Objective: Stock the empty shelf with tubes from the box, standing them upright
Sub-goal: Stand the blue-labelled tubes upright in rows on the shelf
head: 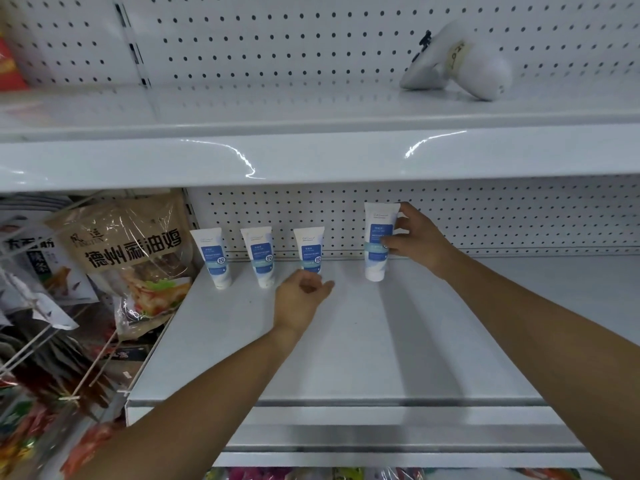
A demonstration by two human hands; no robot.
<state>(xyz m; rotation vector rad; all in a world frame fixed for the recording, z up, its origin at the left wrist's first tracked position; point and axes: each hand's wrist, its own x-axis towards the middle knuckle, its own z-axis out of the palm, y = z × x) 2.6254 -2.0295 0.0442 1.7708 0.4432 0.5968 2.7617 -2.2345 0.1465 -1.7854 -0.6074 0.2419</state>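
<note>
- Head view, the held thing: the right hand (419,239) grips a tube (377,244) from its right side, with the thumb in front and the fingers curled behind the upper part. The long axis of the tube is upright, cap end down.
- I cannot tell if the cap already rests on the shelf (346,341); it is at least very close to the surface.
- Head view, the row: three other tubes (262,258) stand upright along the back edge, beginning near the back left corner. The held tube is to the right of them, with a wider gap, and it seems a little forward of their line.
- The left hand (304,294) holds nothing. Its fingers are loosely curled, just in front of the third tube (309,249).
- Room: along the back edge, right of the held tube, nothing stands, and the front half of the shelf is bare.
- My judgement: the right hand only needs to set the tube in line and release it.
- The box is not in view.
</note>
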